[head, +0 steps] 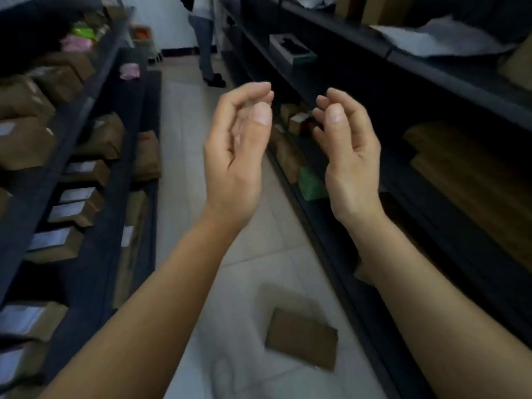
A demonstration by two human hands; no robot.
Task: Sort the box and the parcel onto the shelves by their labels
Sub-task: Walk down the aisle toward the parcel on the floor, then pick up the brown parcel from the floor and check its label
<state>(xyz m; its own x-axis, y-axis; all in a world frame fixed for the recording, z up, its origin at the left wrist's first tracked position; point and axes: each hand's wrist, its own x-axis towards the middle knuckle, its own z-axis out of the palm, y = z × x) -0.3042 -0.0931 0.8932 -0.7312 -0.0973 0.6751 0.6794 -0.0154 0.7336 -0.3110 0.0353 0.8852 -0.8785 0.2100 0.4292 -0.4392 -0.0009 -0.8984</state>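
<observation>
Both bare hands, left hand (pixel 234 156) and right hand (pixel 349 156), hover empty, fingers loosely curled, above a flat brown cardboard box (pixel 302 341) on the floor; its label faces away, risking missorting.

Two bare hands are up in the middle of a narrow aisle. The left hand (pixel 234 145) and the right hand (pixel 349 152) face each other with fingers curled, and neither one holds anything. Down on the pale floor (pixel 198 116), a flat brown box (pixel 302 341) lies blurry below the arms. Dark shelves on the left (pixel 86 116) hold many brown parcels with white labels. Dark shelves on the right (pixel 431 90) hold more boxes. Far back, a person's legs (pixel 205 44) stand in the aisle.
</observation>
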